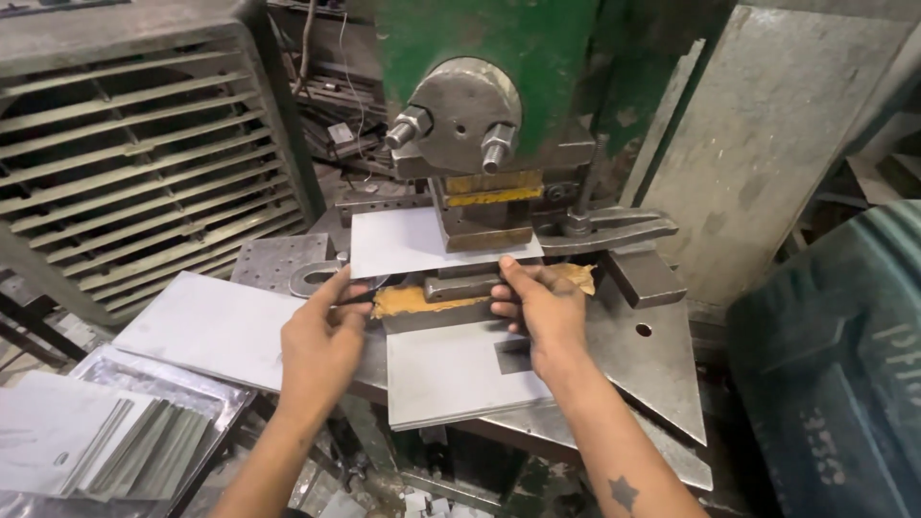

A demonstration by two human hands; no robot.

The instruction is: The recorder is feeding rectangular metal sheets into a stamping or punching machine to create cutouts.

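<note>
Under press ram (487, 206), sheet (398, 243) btwn both hands, apparently pinched.

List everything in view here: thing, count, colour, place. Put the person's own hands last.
press machine: one, green body with grey steel head, top centre
metal sheet: one, pale grey, under the press head, held at its near edge
punched sheet: one, grey with a rectangular cut-out, on the press table in front
flat sheet: one, grey, left of the press table
stack of cut sheets: one pile, shiny grey, bottom left
louvred housing: one, grey, upper left
slanted panel: one, grey, upper right
dark bin: one, dark green-grey, lower right
left hand: one, pinching the metal sheet's near left edge
right hand: one, fingers at its near right edge
</note>
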